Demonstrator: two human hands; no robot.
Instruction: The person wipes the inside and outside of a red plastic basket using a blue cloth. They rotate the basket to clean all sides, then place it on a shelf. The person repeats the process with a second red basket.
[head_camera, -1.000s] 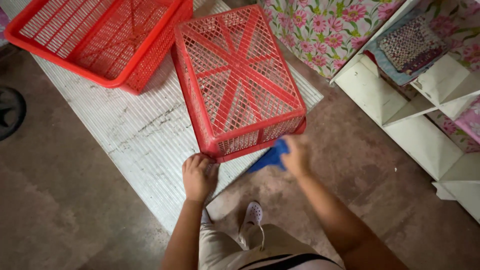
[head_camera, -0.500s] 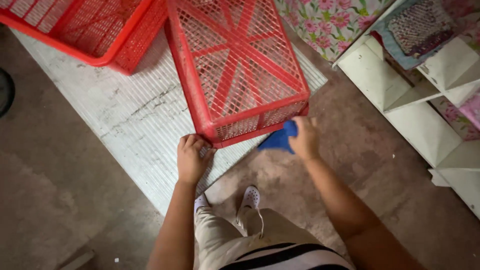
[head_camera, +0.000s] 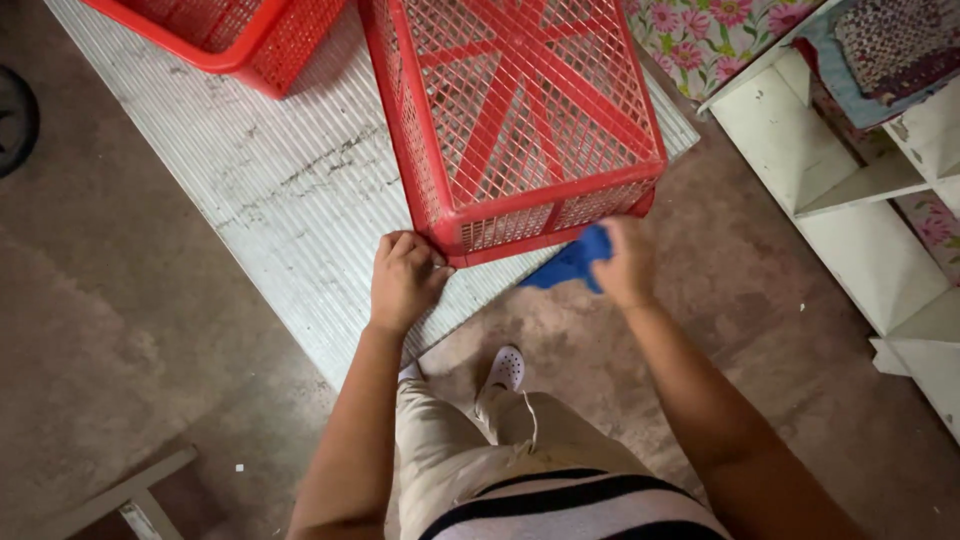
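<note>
Head view: hands on red crate

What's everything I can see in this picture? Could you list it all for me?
upturned crate: one, red mesh, on the sheet, middle top
second crate: one, red, top left, partly out of frame
ribbed sheet: one, whitish, flat on the floor
cloth: one, blue, at the crate's near right corner
shelf unit: one, white, right side
flowered fabric: pink and green, top right
shoes: pale, below the crate
left hand: grips the crate's near left corner
right hand: holds the cloth against the crate
</note>
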